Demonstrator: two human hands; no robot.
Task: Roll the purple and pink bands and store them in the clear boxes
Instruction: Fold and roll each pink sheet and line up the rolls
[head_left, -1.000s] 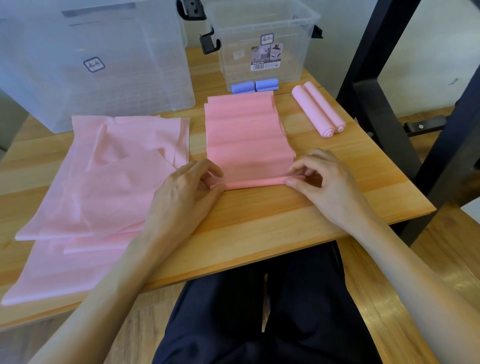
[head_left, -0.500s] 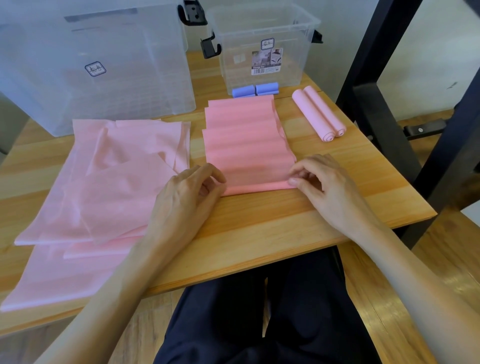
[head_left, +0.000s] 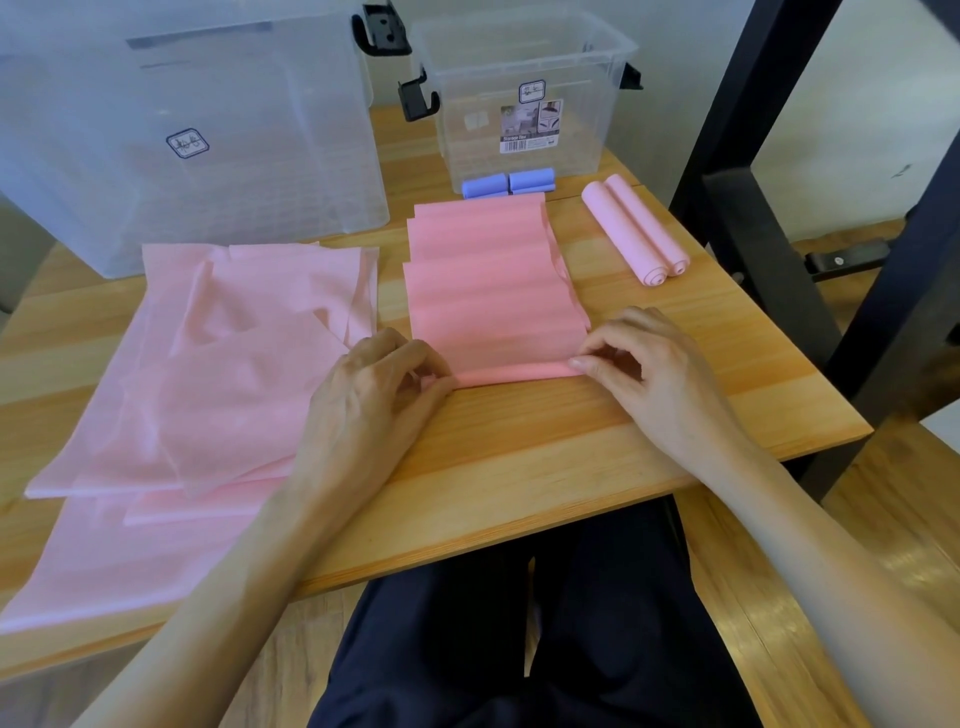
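A pink band (head_left: 488, 291) lies in wavy folds on the wooden table (head_left: 545, 447), its near edge curled into a thin roll. My left hand (head_left: 374, 395) pinches the roll's left end and my right hand (head_left: 644, 364) pinches its right end. Two rolled pink bands (head_left: 631, 228) lie to the right. Two rolled purple bands (head_left: 506, 183) sit in front of the small clear box (head_left: 524, 98). A large clear box (head_left: 187, 135) stands at the back left.
A loose pile of pale pink bands (head_left: 197, 374) covers the table's left side and hangs over the front edge. A black metal frame (head_left: 769, 197) rises just right of the table. My dark-trousered legs are under the table's front edge.
The near edge of the pink band has been rolled a little further away from me. Both hands stayed at its two ends.
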